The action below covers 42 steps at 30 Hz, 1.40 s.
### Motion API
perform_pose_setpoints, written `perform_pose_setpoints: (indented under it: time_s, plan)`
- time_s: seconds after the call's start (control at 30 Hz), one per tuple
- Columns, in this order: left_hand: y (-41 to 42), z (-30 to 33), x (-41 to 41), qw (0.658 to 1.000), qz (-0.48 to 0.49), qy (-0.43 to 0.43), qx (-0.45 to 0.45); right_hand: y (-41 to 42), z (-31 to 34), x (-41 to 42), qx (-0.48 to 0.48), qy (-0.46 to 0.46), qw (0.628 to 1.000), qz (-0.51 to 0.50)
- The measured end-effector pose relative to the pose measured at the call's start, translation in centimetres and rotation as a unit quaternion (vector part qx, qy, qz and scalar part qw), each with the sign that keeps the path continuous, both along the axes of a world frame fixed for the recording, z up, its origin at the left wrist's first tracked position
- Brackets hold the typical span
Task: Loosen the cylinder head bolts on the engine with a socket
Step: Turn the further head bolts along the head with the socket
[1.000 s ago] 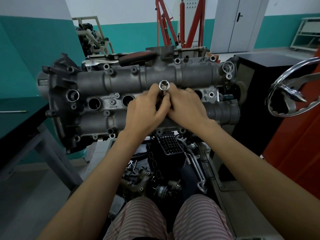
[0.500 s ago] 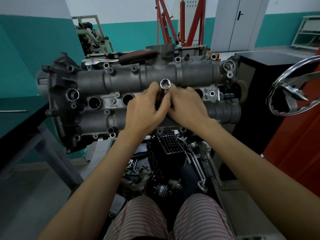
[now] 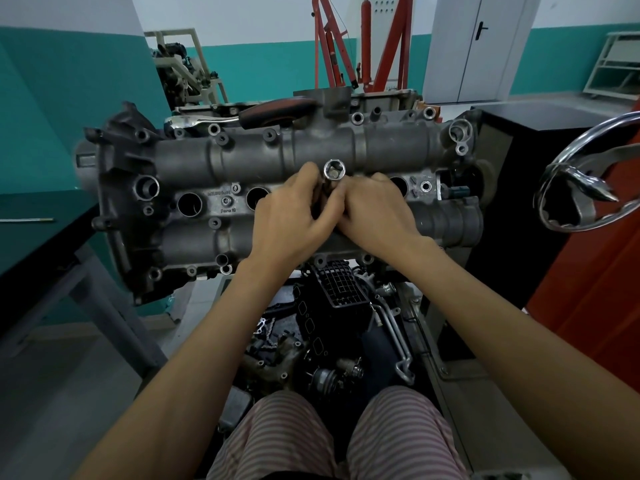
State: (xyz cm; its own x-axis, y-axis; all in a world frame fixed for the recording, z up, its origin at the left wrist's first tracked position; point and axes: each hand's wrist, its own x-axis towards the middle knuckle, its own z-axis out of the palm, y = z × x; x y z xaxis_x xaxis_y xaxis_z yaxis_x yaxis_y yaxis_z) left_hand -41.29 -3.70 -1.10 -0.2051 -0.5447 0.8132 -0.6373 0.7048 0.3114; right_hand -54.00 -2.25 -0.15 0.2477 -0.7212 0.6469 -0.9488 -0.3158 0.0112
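Note:
A grey engine cylinder head (image 3: pixel 221 161) lies across the middle of the view, with round plug wells and several bolts along its edges. A chrome socket (image 3: pixel 334 172) stands up from the middle of the head, its open drive end facing me. My left hand (image 3: pixel 291 216) and my right hand (image 3: pixel 374 209) are pressed together around the socket's shaft, fingers curled on it. The lower part of the socket and the bolt under it are hidden by my fingers.
A ratchet with a red and black handle (image 3: pixel 277 110) lies on the far edge of the head. A chrome steering wheel (image 3: pixel 585 181) stands at the right beside a black cabinet (image 3: pixel 512 188). Loose engine parts (image 3: pixel 332 323) sit below the head, a dark bench (image 3: pixel 41 230) at left.
The socket has shifted slightly to the right and its top has tilted a little between my hands. Both hands stay wrapped on it in the same place.

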Motion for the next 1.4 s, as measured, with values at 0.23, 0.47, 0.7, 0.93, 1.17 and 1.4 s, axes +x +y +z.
perform_pose_setpoints:
  time_s: [0.23,0.47,0.7,0.93,1.17,1.4]
  plan:
    - [0.02,-0.11,-0.11,0.999,0.015,-0.02,-0.021,-0.26,-0.16,-0.01,-0.012,-0.004,1.0,0.0]
    - [-0.18,-0.03,0.08,0.999,-0.021,0.031,-0.003,-0.08,-0.19,0.21,-0.015,-0.04,0.999,0.005]
    - [-0.11,-0.17,0.01,1.0,-0.008,0.022,-0.008,-0.06,-0.21,0.02,-0.005,0.005,1.0,-0.001]
    - [-0.02,-0.28,-0.16,0.999,0.027,0.009,-0.019,-0.06,-0.25,0.13,-0.025,-0.021,0.999,0.002]
    - [0.03,-0.24,-0.02,1.0,0.004,0.023,-0.011,-0.09,-0.23,0.02,-0.015,0.009,1.0,0.002]
    - [0.08,-0.36,-0.12,0.999,0.024,0.008,-0.027,0.05,-0.22,0.07,-0.016,-0.021,1.0,0.009]
